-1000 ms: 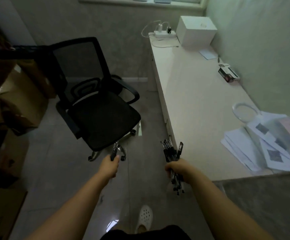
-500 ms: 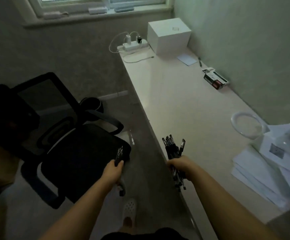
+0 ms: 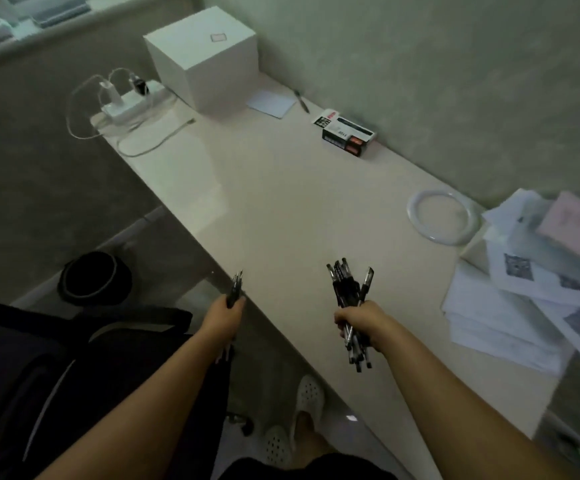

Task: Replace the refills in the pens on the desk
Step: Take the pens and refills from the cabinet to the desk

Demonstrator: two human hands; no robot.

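Observation:
My right hand (image 3: 361, 322) grips a thick bundle of black pens (image 3: 347, 289), held upright over the near part of the white desk (image 3: 281, 209). A smaller bunch of dark pens (image 3: 234, 289) is gripped in my left hand (image 3: 224, 318), just off the desk's left edge. Two black-and-white pen boxes (image 3: 347, 133) lie by the wall at the back of the desk. A single pen (image 3: 301, 100) lies near a pale note sheet (image 3: 270, 102).
A white cube box (image 3: 205, 57) and a power strip with cables (image 3: 129, 102) stand at the far end. A white ring (image 3: 442, 216) and a pile of papers (image 3: 531, 289) fill the desk's right side. A black office chair (image 3: 39, 375) stands at my left.
The view has swung right from the chair and floor toward the desk. Both hands, still holding their pens, have come closer to the desk, the right one now over its surface.

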